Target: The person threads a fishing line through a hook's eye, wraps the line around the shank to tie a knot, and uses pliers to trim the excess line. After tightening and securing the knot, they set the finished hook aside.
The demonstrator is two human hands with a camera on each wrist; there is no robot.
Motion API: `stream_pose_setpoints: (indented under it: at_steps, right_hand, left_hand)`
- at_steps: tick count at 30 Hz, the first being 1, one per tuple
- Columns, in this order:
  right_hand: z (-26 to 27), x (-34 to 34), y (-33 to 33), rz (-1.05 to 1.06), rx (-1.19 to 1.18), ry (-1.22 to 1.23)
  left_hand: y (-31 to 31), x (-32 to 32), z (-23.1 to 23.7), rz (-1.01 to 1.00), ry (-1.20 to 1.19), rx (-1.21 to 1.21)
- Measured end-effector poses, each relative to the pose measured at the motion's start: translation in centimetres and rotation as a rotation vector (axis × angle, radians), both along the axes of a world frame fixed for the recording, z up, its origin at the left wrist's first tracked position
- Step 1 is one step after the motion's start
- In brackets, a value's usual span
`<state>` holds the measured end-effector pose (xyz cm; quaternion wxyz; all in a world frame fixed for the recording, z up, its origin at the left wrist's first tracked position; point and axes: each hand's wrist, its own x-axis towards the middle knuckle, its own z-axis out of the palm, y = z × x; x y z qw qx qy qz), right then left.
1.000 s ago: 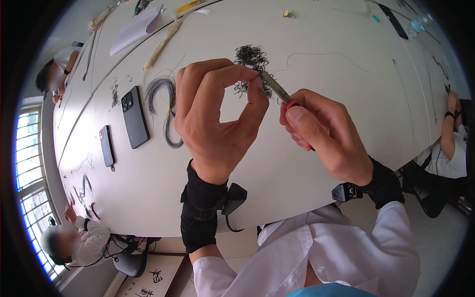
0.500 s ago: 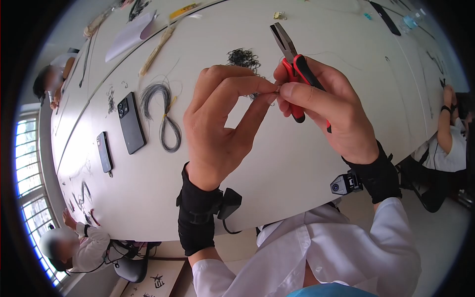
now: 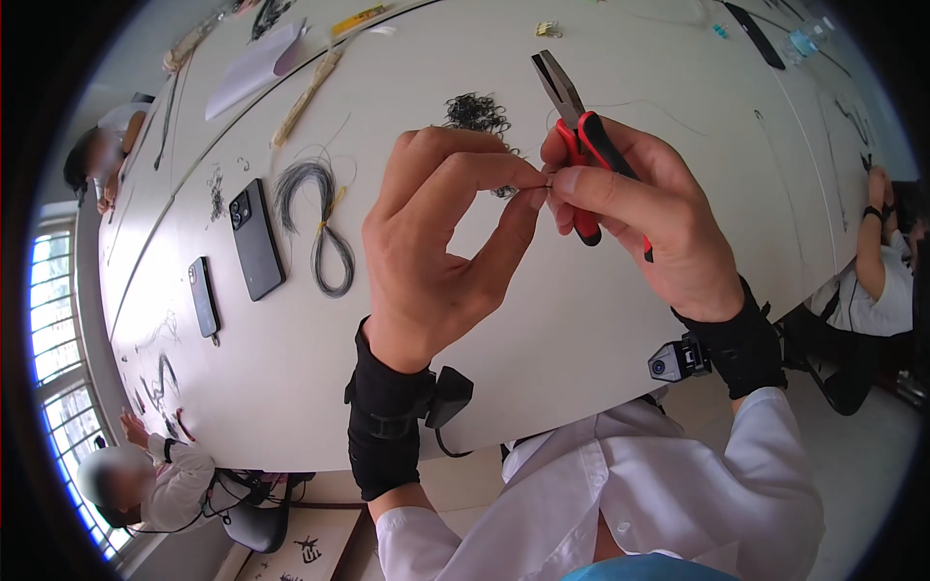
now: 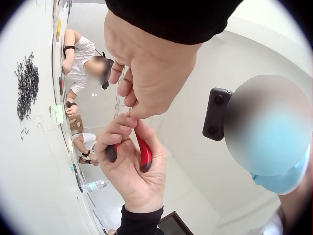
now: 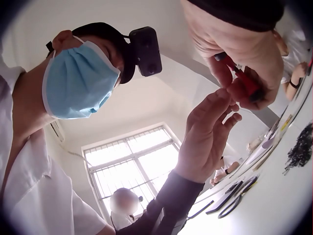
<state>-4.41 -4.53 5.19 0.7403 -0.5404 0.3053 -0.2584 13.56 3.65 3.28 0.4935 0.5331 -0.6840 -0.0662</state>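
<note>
In the head view my left hand [image 3: 426,242] pinches a tiny dark piece of wire [image 3: 549,182] between thumb and forefinger, mostly hidden by the fingertips. My right hand [image 3: 668,218] holds pliers [image 3: 592,127] with red and black handles in the palm, their metal nose pointing up and away from the body. The right thumb and forefinger meet the left fingertips at the wire. From the left wrist view, the plier handles [image 4: 145,155] show inside the right hand's curled fingers. Just beyond the hands lies a pile of small black wire hooks [image 3: 477,113].
On the white table [image 3: 542,339], left of the hands, are a tied wire bundle [image 3: 334,261], a large dark phone [image 3: 256,239] and a smaller phone [image 3: 204,297]. A wooden-looking stick [image 3: 307,99] and white paper [image 3: 254,73] lie farther back. Other people sit around the edges.
A second ago the plier nose was at the left fingertips; the pliers then swung upward into the right palm, and the right thumb and forefinger came to the left fingertips. Little has moved since.
</note>
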Motion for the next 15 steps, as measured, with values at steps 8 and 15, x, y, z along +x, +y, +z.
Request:
stream_pose_setpoints:
  at_steps: [8, 15]
  right_hand:
    - [-3.7, -2.2, 1.2, 0.075, -0.702, 0.424]
    - [-8.4, -3.0, 4.2, 0.250, -1.238, 0.693]
  left_hand:
    - [-0.6, 0.4, -0.6, 0.102, 0.311, -0.020]
    - [-0.6, 0.1, -0.9, 0.108, 0.353, -0.006]
